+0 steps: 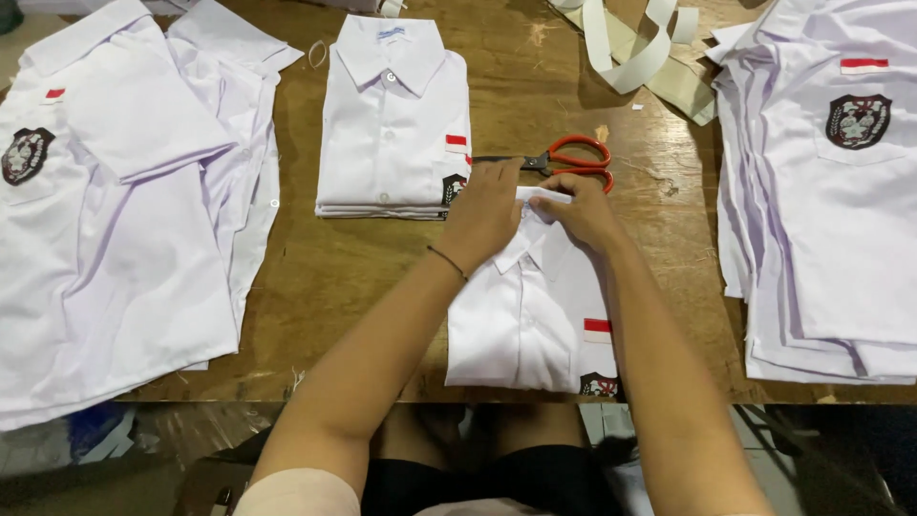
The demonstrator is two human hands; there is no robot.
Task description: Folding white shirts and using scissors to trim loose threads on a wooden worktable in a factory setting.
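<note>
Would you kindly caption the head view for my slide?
Both hands, left hand and right hand, press a folded white shirt's collar beside red-handled scissors.

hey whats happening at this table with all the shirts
A person is working on a folded white shirt at the near edge of a wooden table. Both hands, left hand and right hand, press at its collar. Red-handled scissors lie just beyond the hands. A stack of folded shirts sits further back, with loose unfolded shirts piled at the far left and far right.
</note>
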